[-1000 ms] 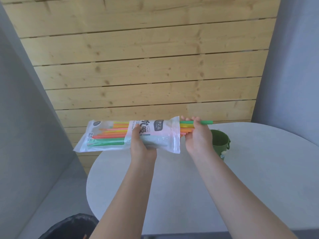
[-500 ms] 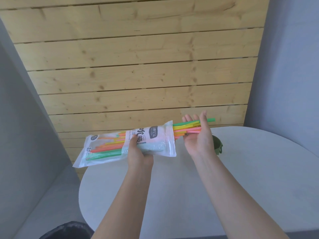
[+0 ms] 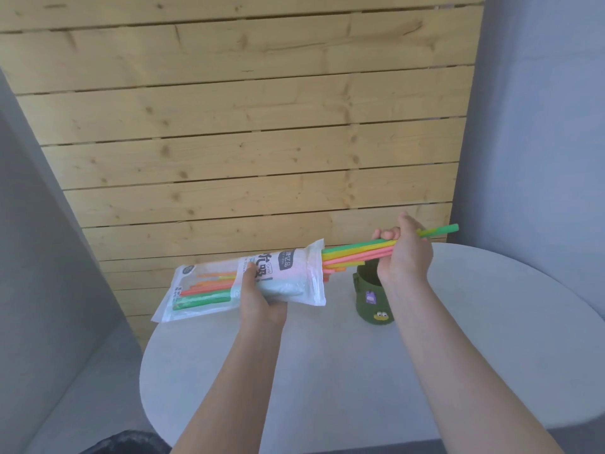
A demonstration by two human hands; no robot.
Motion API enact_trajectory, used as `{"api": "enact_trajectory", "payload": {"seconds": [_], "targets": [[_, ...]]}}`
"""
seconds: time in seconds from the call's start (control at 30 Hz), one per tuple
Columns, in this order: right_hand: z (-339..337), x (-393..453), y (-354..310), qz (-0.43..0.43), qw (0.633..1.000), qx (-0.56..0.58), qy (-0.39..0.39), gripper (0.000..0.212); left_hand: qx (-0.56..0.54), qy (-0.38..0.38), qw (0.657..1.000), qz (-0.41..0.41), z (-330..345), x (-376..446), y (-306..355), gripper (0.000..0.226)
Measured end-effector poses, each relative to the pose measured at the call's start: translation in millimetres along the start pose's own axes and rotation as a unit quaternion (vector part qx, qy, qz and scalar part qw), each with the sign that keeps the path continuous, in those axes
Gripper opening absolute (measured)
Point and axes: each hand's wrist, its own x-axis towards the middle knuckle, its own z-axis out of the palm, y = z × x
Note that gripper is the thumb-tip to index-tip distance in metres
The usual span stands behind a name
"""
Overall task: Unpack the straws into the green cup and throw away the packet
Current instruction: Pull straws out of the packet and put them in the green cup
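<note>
Head view: my left hand (image 3: 262,299) grips the packet (image 3: 242,286) round its middle, held level above the table's (image 3: 327,371) far edge. My right hand (image 3: 406,257) is curled round a bundle of straws (image 3: 353,252) halfway out of the packet's open end. The green cup (image 3: 373,299) stands just below them, near the far edge. I judge the drawing-out is underway; next I must pull clear, then tip the bundle upright into the cup. The packet's print includes "Straw"; the rest I can't read.
</note>
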Motion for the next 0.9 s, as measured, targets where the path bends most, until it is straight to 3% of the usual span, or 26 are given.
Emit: {"api": "enact_trajectory", "payload": {"seconds": [0.37, 0.57, 0.73, 0.9], "targets": [[-20, -8, -21, 0.076, 0.995, 0.033, 0.046, 0.011, 0.044, 0.029, 0.999, -0.004, -6, -10, 0, 0.013], [-15, -16, -20, 0.083, 0.991, 0.101, -0.025, 0.016, 0.031, 0.054, 0.998, -0.002, -5, -18, 4, 0.012], [-10, -19, -13, 0.092, 0.991, 0.069, -0.069, 0.008, 0.024, 0.035, 0.999, -0.016, -5, -22, -5, 0.013], [-8, -10, -6, 0.084, 0.995, 0.061, -0.005, 0.026, 0.01, 0.021, 1.0, -0.015, -4, -15, -9, 0.01]]}}
